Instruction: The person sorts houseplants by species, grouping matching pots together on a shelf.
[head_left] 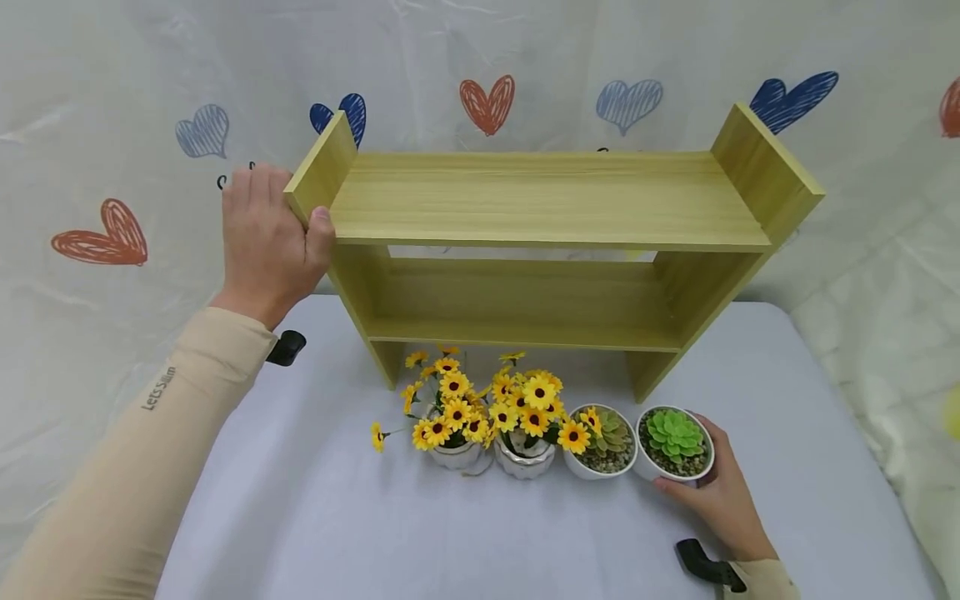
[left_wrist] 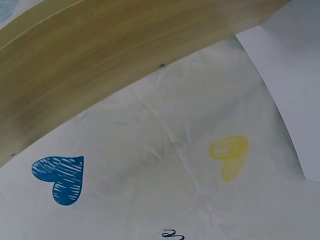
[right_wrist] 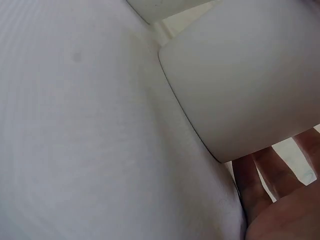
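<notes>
One left hand (head_left: pixel 272 237) gripping shelf (head_left: pixel 551 200) edge, right hand (head_left: pixel 723 496) holding potted succulent (head_left: pixel 675 437), tablecloth (head_left: pixel 817 467) rightward

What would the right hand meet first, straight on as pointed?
The white pot of the green succulent, which its fingers hold; past that, probably the shelf's right side panel, though depth is unclear.

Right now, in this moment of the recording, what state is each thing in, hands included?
Shelf: assembled, standing on the table.
Left hand: gripping the shelf's left side.
Bright green potted succulent: upright, held.
Right hand: curled round that succulent's pot.
Duller potted succulent: upright, on the table.
Left potted flowers: blooming, upright.
Right potted flowers: blooming, upright.
</notes>
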